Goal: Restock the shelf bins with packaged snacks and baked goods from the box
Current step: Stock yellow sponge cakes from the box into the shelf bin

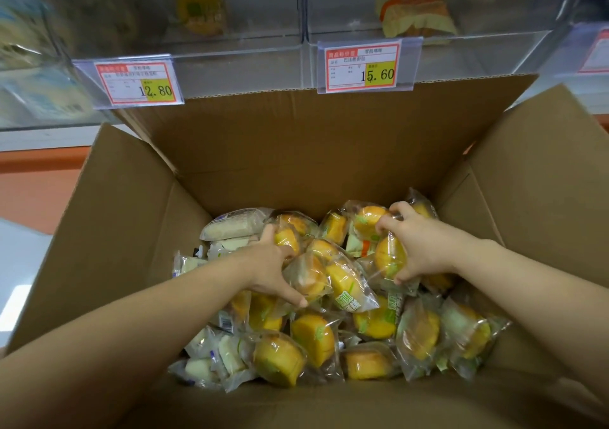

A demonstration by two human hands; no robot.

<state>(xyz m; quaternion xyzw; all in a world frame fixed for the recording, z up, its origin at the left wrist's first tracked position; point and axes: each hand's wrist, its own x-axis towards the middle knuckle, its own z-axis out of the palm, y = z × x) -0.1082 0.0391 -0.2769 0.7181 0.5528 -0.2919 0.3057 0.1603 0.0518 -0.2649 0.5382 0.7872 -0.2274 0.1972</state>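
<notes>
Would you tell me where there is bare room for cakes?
Bin above the 15.60 tag: bare left of its orange packet. Bin above the 12.80 tag: bare right of its yellow packet. Box crowded; left hand, right hand grip cakes.

orange wall panel [36,194], white ledge [39,138] above it

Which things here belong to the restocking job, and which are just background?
Job: cardboard box; wrapped yellow cakes, gripped by left hand and right hand; pale wrapped buns; clear shelf bins.
Background: price tags; orange ledge below the shelf.
</notes>
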